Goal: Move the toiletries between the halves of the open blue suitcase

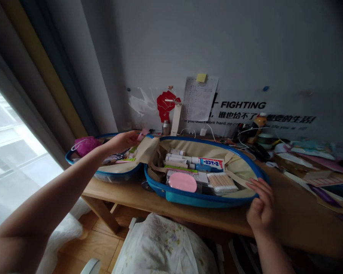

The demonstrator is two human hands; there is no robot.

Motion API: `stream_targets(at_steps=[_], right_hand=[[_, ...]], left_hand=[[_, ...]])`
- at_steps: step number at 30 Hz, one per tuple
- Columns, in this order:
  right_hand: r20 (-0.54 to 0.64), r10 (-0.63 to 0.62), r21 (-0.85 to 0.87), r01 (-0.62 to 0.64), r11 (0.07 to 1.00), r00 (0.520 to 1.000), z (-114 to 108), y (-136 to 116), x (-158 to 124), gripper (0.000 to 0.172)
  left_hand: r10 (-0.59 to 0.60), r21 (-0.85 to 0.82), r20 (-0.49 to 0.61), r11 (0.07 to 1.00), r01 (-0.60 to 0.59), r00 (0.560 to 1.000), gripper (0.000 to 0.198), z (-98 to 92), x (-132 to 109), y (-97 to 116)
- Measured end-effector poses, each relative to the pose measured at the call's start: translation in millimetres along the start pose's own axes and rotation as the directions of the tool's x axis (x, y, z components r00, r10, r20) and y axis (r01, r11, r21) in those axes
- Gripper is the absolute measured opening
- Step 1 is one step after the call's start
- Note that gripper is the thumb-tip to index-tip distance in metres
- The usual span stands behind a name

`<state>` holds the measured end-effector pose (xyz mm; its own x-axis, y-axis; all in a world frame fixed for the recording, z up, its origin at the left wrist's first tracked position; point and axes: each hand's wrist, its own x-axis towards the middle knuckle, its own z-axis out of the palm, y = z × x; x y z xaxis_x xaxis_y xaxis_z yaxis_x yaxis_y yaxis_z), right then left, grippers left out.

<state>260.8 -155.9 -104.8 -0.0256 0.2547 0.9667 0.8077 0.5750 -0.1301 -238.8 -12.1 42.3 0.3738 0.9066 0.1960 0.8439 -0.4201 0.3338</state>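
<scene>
Pinching a pink strip [143, 134], left hand [122, 141] part-closed above the open blue case [188, 200] near the front edge of the desk [114, 190]. Inside: pink pad [183, 182], boxed tube [211, 163] with katakana label, cotton swabs [221, 182]. Right hand [261, 207] half-curled on the rim [253, 198], grip unclear. Wall [240, 45] reads "FIGHTING". Risk: pressing the rim could tip the case, spilling loose items.

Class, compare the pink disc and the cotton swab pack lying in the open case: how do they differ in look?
The pink disc is round and smooth, while the cotton swab pack is oblong and ridged with many sticks. The disc is solid pink; the pack is pale tan and white. Both lie in the open blue case, near its front rim.
</scene>
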Motion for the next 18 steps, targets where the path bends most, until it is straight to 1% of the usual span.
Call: stream_targets(at_steps=[1,2,3,5,7,8,10,13,15,18], right_hand=[[-0.002,-0.005,-0.003,0.005,1.000,1.000,0,0,0,0.040],[-0.005,-0.009,-0.005,0.009,1.000,1.000,0,0,0,0.040],[-0.007,-0.011,-0.008,0.011,1.000,1.000,0,0,0,0.040],[-0.006,-0.006,-0.014,0.006,1.000,1.000,0,0,0,0.041],[0.003,0.004,-0.015,-0.004,1.000,1.000,-1,0,-1,0.041],[0.006,0.005,-0.017,-0.005,1.000,1.000,-1,1,-1,0.041],[0.006,0.008,-0.020,-0.008,1.000,1.000,-1,1,-2,0.042],[-0.011,0.011,-0.016,-0.012,1.000,1.000,0,1,-2,0.042],[-0.014,0.012,-0.006,-0.012,1.000,1.000,0,0,-2,0.042],[-0.012,0.014,-0.001,-0.014,1.000,1.000,0,0,-1,0.041]], left_hand=[[0.059,-0.073,-0.019,0.995,-0.060,0.998,0.049,2.2,8,15],[0.130,-0.142,0.003,0.982,-0.128,0.992,0.048,6.0,16,32],[0.199,-0.180,0.052,0.966,-0.186,0.979,0.045,11.4,24,50],[0.285,-0.165,0.156,0.952,-0.260,0.946,0.037,26.0,38,84],[0.311,-0.098,0.273,0.950,-0.295,0.910,0.030,43.8,49,111],[0.309,-0.071,0.323,0.950,-0.303,0.894,0.027,53.1,54,122],[0.301,-0.044,0.399,0.950,-0.309,0.866,0.024,70.5,60,135],[0.301,-0.061,0.447,0.950,-0.307,0.842,0.024,89.9,65,141],[0.308,-0.081,0.464,0.948,-0.306,0.831,0.024,97.2,66,140],[0.319,-0.114,0.470,0.947,-0.302,0.823,0.024,101.9,65,139]])
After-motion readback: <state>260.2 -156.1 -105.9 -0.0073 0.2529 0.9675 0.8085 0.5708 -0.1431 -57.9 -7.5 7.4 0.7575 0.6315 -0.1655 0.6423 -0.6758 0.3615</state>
